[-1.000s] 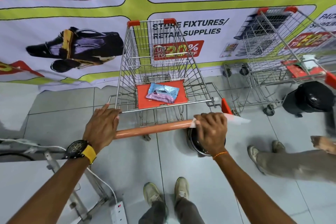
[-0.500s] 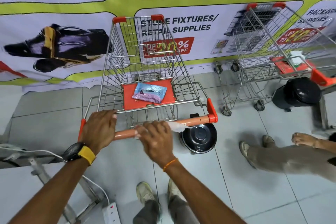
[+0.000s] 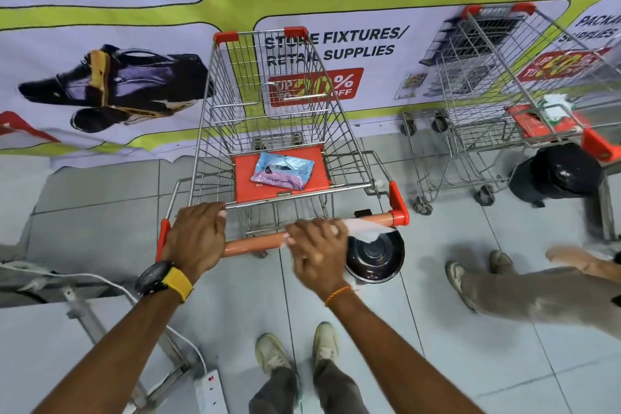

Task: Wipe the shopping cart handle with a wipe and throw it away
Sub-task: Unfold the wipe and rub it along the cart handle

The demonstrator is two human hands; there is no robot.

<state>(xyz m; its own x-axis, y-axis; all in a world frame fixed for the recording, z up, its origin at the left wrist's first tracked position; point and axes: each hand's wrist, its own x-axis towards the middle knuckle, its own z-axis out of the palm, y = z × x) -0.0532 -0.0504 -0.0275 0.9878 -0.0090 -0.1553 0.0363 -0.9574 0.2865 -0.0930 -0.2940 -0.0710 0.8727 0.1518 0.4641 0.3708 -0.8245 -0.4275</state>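
Observation:
A wire shopping cart (image 3: 268, 104) stands in front of me, its orange handle (image 3: 252, 242) running left to right. My left hand (image 3: 196, 239) grips the handle's left end. My right hand (image 3: 317, 250) presses a white wipe (image 3: 364, 230) around the middle of the handle; the wipe's loose end trails to the right of my fingers. On the cart's orange seat flap lies a blue and pink wipes packet (image 3: 282, 170). A small round black bin (image 3: 374, 255) with a shiny rim sits on the floor under the handle's right end.
A second cart (image 3: 497, 104) stands to the right against the banner wall, with a black-bagged bin (image 3: 557, 175) beside it. Another person's legs and shoes (image 3: 504, 282) are at right. At lower left are a white cable, a metal frame and a power strip (image 3: 210, 390).
My right hand slid the wipe left along the handle from the right end to the middle, then a little back to the right. The left hand kept its grip.

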